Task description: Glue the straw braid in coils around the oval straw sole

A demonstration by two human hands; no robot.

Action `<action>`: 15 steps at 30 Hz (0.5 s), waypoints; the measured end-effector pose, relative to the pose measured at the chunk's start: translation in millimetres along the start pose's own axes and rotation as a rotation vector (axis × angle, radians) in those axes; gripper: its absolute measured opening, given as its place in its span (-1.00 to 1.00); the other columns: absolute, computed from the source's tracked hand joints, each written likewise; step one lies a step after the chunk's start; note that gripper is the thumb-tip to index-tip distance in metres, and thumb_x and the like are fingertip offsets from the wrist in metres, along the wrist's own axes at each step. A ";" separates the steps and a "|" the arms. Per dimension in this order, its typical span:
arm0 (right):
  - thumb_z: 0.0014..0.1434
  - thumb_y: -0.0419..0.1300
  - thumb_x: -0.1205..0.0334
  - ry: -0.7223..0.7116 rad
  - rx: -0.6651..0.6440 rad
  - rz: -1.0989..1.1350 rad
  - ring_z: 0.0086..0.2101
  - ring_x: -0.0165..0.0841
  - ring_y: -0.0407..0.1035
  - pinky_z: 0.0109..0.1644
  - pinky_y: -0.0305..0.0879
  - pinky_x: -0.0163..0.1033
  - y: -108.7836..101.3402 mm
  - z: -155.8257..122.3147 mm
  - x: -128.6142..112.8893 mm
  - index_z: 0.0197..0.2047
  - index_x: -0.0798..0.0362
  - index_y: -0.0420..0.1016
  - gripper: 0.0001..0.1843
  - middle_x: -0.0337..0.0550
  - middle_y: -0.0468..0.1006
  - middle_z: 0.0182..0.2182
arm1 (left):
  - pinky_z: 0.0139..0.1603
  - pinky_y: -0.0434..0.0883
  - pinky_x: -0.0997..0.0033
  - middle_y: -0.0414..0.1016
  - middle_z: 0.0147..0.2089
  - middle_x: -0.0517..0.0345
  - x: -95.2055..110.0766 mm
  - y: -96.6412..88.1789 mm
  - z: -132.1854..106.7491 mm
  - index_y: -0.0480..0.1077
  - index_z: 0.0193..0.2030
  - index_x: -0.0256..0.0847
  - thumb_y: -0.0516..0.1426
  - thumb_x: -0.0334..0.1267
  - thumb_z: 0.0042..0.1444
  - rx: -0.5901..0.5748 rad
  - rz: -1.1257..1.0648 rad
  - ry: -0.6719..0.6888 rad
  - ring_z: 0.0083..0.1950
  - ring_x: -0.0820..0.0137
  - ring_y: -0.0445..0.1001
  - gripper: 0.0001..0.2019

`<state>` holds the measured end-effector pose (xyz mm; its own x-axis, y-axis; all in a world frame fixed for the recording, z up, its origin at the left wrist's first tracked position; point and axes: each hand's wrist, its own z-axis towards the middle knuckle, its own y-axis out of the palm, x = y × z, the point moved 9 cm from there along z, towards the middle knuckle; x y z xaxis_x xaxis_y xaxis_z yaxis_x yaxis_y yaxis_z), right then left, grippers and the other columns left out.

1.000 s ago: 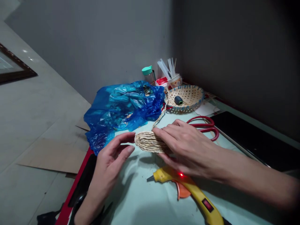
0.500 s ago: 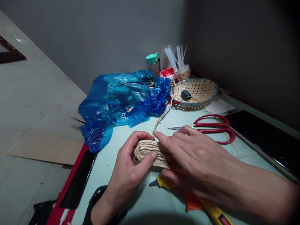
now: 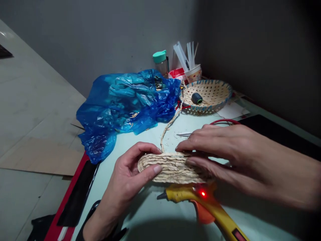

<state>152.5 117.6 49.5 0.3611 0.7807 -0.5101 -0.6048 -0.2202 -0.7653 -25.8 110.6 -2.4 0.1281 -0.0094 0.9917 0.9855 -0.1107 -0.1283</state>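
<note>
Gripping the near left end of a coiled straw mat [image 3: 173, 167], the left hand [image 3: 126, 182] sits lower centre of the frame; thumb on the front edge, fingers curled over the back edge, so the coil is pinched between them; the right hand [image 3: 225, 150] comes in from the right, fingers held close together and laid flat along the top and right side of the mat, index fingertip pressing where the loose straw cord [image 3: 170, 125] leaves the coil; whether the right thumb clamps underneath cannot be told. The mat lies flat on the pale green table [image 3: 155, 134], centre of the frame, an oval of braided straw; its cord runs up and back toward the upper middle of the frame.

Just below the mat, touching or nearly touching its front edge, a yellow glue gun [image 3: 200, 206] lies on its side, nozzle pointing left, a red light lit on its body, orange trigger beneath. Behind the right hand, red-handled scissors [image 3: 220, 122] lie mostly hidden, blade tip showing left of the knuckles. Left of centre, a crumpled blue plastic bag [image 3: 125, 103] spreads over the table's far left edge. Upper middle: a woven basket [image 3: 215, 97] with blue trim holding a dark thread spool [image 3: 197, 98]; behind it a paper cup of clear glue sticks [image 3: 192, 65] and a jar with a teal lid [image 3: 160, 62].
</note>
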 end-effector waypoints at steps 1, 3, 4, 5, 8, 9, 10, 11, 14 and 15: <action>0.47 0.06 0.21 -0.010 0.015 0.014 -0.29 -0.51 0.46 -0.26 0.31 -0.35 -2.2 0.0 -1.0 -0.14 0.02 0.57 -0.74 -0.30 0.60 -0.22 | -0.22 0.41 0.65 0.60 -0.22 0.32 -0.9 -0.1 -0.1 0.63 -0.18 0.05 0.41 -0.29 0.10 -0.001 -0.009 -0.003 -0.23 0.50 0.51 -0.83; 0.50 0.08 0.15 -0.029 0.044 0.023 -0.28 -0.52 0.47 -0.26 0.33 -0.38 -6.2 -0.4 -1.6 -0.09 -0.01 0.60 -0.74 -0.33 0.61 -0.21 | -0.25 0.41 0.61 0.60 -0.24 0.29 -1.4 -0.4 -0.5 0.64 -0.18 0.05 0.41 -0.27 0.09 0.002 -0.021 -0.003 -0.25 0.47 0.51 -0.84; 0.50 0.09 0.14 -0.036 0.057 0.018 -0.28 -0.52 0.48 -0.26 0.34 -0.38 -7.7 -0.8 -1.1 -0.07 -0.03 0.61 -0.75 -0.34 0.61 -0.20 | -0.26 0.41 0.59 0.61 -0.24 0.27 -1.3 -0.9 -0.7 0.65 -0.19 0.03 0.41 -0.25 0.09 0.010 -0.022 -0.004 -0.25 0.45 0.51 -0.85; 0.49 0.12 0.17 -0.043 0.069 0.011 -0.28 -0.51 0.48 -0.26 0.35 -0.38 -8.8 -1.1 -0.3 -0.07 -0.04 0.61 -0.78 -0.35 0.62 -0.20 | -0.28 0.41 0.56 0.62 -0.24 0.23 -1.4 -1.4 -0.8 0.66 -0.20 0.00 0.41 -0.24 0.08 0.019 -0.020 -0.008 -0.26 0.42 0.51 -0.87; 0.44 0.15 0.30 -0.060 0.078 -0.003 -0.27 -0.50 0.49 -0.21 0.35 -0.37 -8.9 -1.7 2.6 -0.06 -0.05 0.59 -0.83 -0.36 0.62 -0.19 | -0.30 0.40 0.46 0.63 -0.26 0.15 -3.3 -4.0 -0.6 0.67 -0.25 -0.07 0.42 -0.20 0.05 0.057 0.001 -0.037 -0.27 0.33 0.52 -0.88; 0.44 0.15 0.32 -0.064 0.074 -0.004 -0.27 -0.50 0.48 -0.20 0.34 -0.37 -7.9 -1.8 3.4 -0.05 -0.05 0.59 -0.82 -0.36 0.61 -0.20 | -0.31 0.39 0.45 0.63 -0.26 0.14 -4.2 -3.9 -0.2 0.67 -0.26 -0.08 0.42 -0.18 0.05 0.056 0.013 -0.044 -0.27 0.32 0.52 -0.87; 0.45 0.14 0.33 -0.067 0.069 -0.004 -0.26 -0.52 0.47 -0.19 0.33 -0.38 -6.6 -1.7 4.0 -0.04 -0.04 0.58 -0.82 -0.36 0.60 -0.19 | -0.32 0.38 0.45 0.62 -0.26 0.14 -5.0 -3.3 0.2 0.67 -0.25 -0.08 0.42 -0.18 0.05 0.046 0.029 -0.049 -0.28 0.33 0.51 -0.87; 0.46 0.13 0.34 -0.074 0.061 0.005 -0.26 -0.53 0.46 -0.18 0.32 -0.39 -5.1 -1.5 3.9 -0.03 -0.02 0.58 -0.82 -0.35 0.60 -0.19 | -0.33 0.36 0.46 0.62 -0.25 0.15 -5.8 -2.1 0.5 0.66 -0.24 -0.07 0.41 -0.17 0.07 0.028 0.044 -0.052 -0.29 0.35 0.50 -0.87; 0.45 0.11 0.40 -0.091 0.048 0.038 -0.27 -0.56 0.42 -0.19 0.27 -0.42 -1.8 0.0 2.7 -0.05 0.05 0.57 -0.80 -0.33 0.57 -0.23 | -0.35 0.32 0.51 0.62 -0.25 0.20 -7.8 2.3 0.1 0.66 -0.21 -0.02 0.39 -0.18 0.13 -0.040 0.083 -0.055 -0.32 0.43 0.46 -0.90; 0.43 0.11 0.44 -0.097 0.045 0.041 -0.29 -0.56 0.40 -0.21 0.25 -0.42 -1.1 0.8 2.3 -0.06 0.08 0.57 -0.79 -0.31 0.55 -0.25 | -0.35 0.32 0.53 0.61 -0.26 0.22 -7.8 2.9 -0.5 0.66 -0.21 -0.01 0.39 -0.18 0.14 -0.054 0.091 -0.052 -0.32 0.44 0.45 -0.92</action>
<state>153.5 120.1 49.5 0.2661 0.8248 -0.4989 -0.6498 -0.2288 -0.7248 -23.9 109.8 -10.6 0.2234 0.0297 0.9743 0.9624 -0.1651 -0.2156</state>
